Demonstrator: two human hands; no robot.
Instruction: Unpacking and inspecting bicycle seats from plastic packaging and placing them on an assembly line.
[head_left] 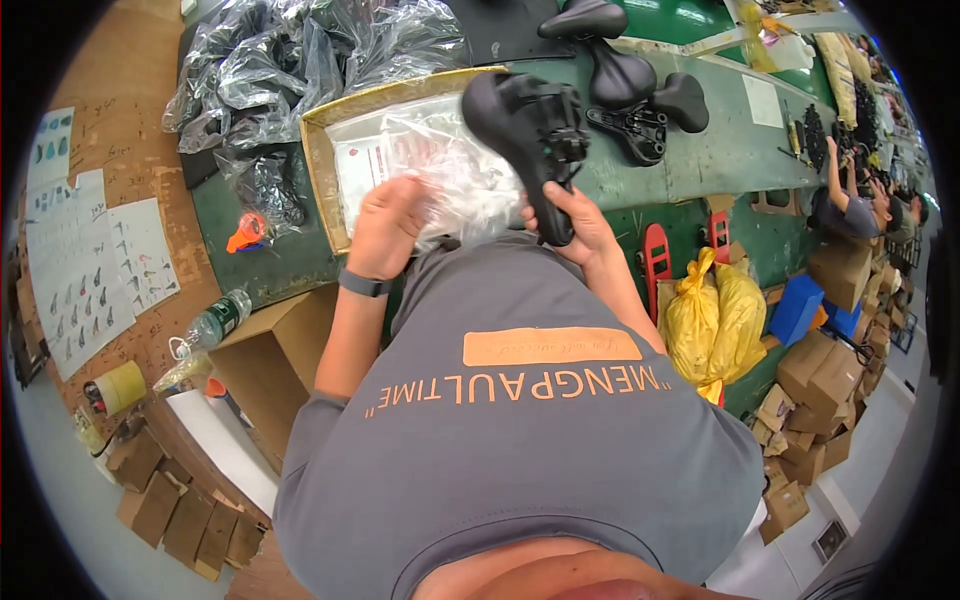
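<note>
My right hand [580,228] is wrapped round the narrow nose of a black bicycle saddle [510,115]. The saddle is tilted up, its wide rear end away from me and its underside with dark fittings turned to the right. My left hand [390,222], with a dark wristband, has its fingers curled together at a crumpled clear plastic bag [455,165]. That bag lies over the open cardboard box [316,165] in front of me, which holds more clear film and printed white sheets. The left fingertips are slightly blurred.
Several black saddles [622,75] lie on the green bench [740,120] at the right. Plastic-wrapped saddles [265,75] are heaped at the far left. An orange tape dispenser [246,232] sits left of the box. Yellow bags [692,325] stand on the right; a person [850,205] works beyond.
</note>
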